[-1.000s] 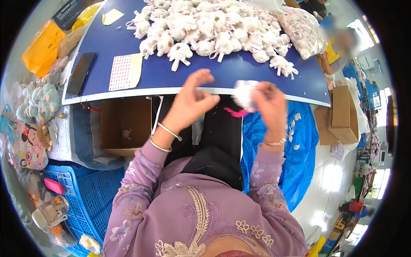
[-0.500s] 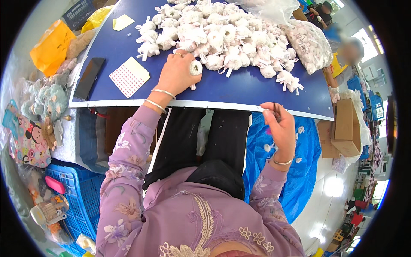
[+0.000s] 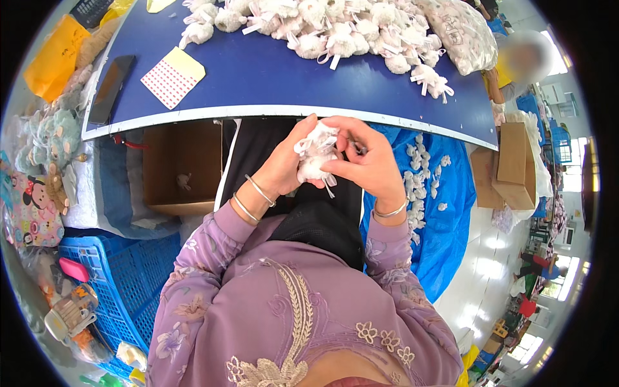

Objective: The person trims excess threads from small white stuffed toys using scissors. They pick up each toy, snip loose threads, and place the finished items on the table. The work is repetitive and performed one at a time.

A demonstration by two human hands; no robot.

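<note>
In front of my lap, just off the table edge, my left hand [image 3: 284, 160] is closed round a small white plush toy [image 3: 316, 155] with ribbon tags. My right hand [image 3: 374, 161] pinches the same toy from the other side, thumb and fingertips on it. A small dark metal tool [image 3: 356, 148], mostly hidden, is tucked among the right fingers; its kind does not show clearly. Ahead on the blue table [image 3: 258, 87], a heap of similar white plush toys [image 3: 342, 29] lies together, one toy [image 3: 431, 80] at its near right edge.
A sticker sheet [image 3: 173, 77] and a dark flat box [image 3: 112, 89] lie on the table's left. A filled plastic bag [image 3: 461, 35] adjoins the heap. Under the table stands a cardboard box [image 3: 155, 155]. Blue sheeting [image 3: 451, 238] with several toys spreads at right; a blue crate [image 3: 122, 277] stands left.
My left hand has brought a plush toy from the heap's edge back over my lap. My right hand has moved left and taken hold of it too. The view has tilted down.
</note>
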